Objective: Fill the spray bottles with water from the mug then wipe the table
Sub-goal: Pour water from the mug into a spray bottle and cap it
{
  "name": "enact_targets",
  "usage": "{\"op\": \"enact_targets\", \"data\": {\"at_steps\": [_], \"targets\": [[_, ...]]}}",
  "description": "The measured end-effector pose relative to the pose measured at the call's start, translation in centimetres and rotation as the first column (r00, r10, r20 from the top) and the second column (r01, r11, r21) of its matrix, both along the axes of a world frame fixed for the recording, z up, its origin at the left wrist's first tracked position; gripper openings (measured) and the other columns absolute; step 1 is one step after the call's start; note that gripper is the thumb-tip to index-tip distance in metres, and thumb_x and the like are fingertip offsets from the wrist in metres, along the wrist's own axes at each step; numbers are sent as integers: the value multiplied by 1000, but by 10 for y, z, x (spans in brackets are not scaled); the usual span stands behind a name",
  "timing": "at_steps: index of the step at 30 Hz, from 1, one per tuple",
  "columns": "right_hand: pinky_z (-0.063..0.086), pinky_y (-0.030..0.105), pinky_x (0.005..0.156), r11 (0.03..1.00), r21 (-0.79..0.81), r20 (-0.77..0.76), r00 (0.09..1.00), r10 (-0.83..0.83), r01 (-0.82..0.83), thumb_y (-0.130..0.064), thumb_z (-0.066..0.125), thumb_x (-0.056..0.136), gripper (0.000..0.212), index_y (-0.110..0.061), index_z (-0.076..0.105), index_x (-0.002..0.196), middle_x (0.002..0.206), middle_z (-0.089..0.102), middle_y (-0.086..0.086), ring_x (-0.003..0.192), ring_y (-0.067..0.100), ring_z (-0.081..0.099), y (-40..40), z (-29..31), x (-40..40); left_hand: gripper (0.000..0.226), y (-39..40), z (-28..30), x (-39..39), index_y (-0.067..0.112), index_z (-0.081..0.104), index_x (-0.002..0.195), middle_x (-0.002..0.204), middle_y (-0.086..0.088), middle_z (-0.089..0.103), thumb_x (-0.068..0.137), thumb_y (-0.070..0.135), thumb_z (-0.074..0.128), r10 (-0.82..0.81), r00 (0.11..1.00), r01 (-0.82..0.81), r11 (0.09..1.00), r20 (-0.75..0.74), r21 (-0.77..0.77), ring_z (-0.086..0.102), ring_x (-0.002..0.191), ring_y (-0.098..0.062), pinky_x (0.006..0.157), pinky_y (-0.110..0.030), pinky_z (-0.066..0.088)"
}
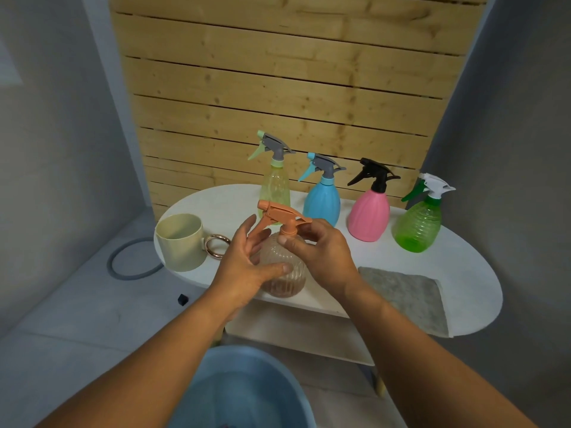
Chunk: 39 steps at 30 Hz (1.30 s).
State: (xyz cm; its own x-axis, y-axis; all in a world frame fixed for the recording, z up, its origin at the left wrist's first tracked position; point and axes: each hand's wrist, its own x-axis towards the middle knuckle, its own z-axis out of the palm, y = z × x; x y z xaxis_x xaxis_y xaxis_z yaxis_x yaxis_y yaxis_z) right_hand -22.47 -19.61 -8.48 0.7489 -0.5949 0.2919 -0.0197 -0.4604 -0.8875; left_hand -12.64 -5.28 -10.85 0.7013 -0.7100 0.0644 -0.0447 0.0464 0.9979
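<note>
Two hands meet on the clear ribbed spray bottle with the orange trigger head point(282, 264), standing upright at the white oval desk's point(463, 273) near edge, nozzle pointing left. The left hand point(247, 267) cups its body, fingers loosely spread, thumb pressing the front. The right hand point(321, 251) pinches the orange collar. The cream mug point(180, 242) stands left of it.

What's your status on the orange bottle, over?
Left hand steadies orange spray bottle; right hand pinches its collar. Sprayer head on. Mug stands left, nothing blocking.
</note>
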Motion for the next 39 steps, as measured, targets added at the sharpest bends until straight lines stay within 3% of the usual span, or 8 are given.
{"op": "enact_targets", "data": {"at_steps": [5, 8, 13, 19, 22, 29, 32, 39], "targets": [[50, 28, 89, 996, 6, -50, 994, 94, -93, -44, 71, 92, 22, -28, 74, 107, 110, 64, -9, 104, 6, 60, -2, 2, -4, 115, 0, -2, 0, 34, 28, 160, 144, 14, 55, 70, 2, 93, -1, 1000, 1, 1000, 5, 18, 55, 131, -1, 100, -23, 49], [44, 19, 87, 1000, -20, -64, 998, 11, -12, -44, 72, 91, 23, -29, 74, 109, 117, 64, -12, 108, 2, 58, 3, 4, -1, 114, -1, -3, -1, 32, 30, 159, 139, 17, 59, 69, 3, 94, 21, 1000, -21, 1000, 6, 17, 56, 129, 3, 102, -22, 48], [46, 30, 93, 960, -214, -86, 976, -202, 180, -56, 71, 86, 35, -31, 75, 111, 120, 66, -14, 113, 7, 55, 12, -2, 3, 109, -3, -3, -3, 34, 36, 155, 139, 17, 59, 68, 6, 95, 61, 998, -62, 997, 19, 40, 56, 128, 4, 98, -20, 49], [47, 25, 88, 997, 52, -53, 997, -52, 55, -55, 74, 85, 32, -30, 78, 103, 110, 70, -13, 105, 1, 62, 8, 7, -6, 89, -14, 0, -24, 49, 44, 123, 131, 21, 55, 59, 25, 101, 101, 988, -119, 980, 116, 160, 58, 118, -1, 77, -14, 53], [51, 25, 88, 993, 120, -65, 998, -7, 15, -59, 56, 96, 35, -32, 79, 97, 104, 73, -11, 101, 3, 65, 8, 12, -10, 83, -33, -7, -31, 44, 54, 114, 109, 16, 71, 45, 43, 101, 174, 971, -207, 957, 165, 205, 71, 98, -8, 80, -33, 64], [45, 8, 72, 971, 166, -60, 984, -165, 173, -52, 38, 105, 49, -15, 69, 114, 112, 69, 4, 104, 5, 62, 2, 13, -15, 84, -29, 15, -8, 36, 49, 122, 109, 15, 65, 55, 29, 99, 270, 934, -318, 926, 234, 204, 64, 95, -6, 72, -22, 50], [52, 25, 80, 968, 131, -118, 973, -200, 215, -49, 41, 105, 46, -11, 66, 112, 111, 68, 13, 88, 8, 62, -4, 7, -13, 84, -30, 49, 34, 31, 51, 122, 108, 11, 68, 54, 23, 98, 309, 913, -360, 918, 267, 169, 67, 94, -10, 80, -32, 58], [39, 25, 92, 982, -48, -318, 930, -186, 180, -42, 52, 103, 32, -25, 69, 124, 118, 67, -11, 107, 10, 58, -20, -12, -6, 85, -38, 104, 129, 20, 45, 129, 110, 6, 61, 63, 15, 98, 282, 906, -344, 925, 315, 164, 63, 97, -11, 69, -26, 52]]}}
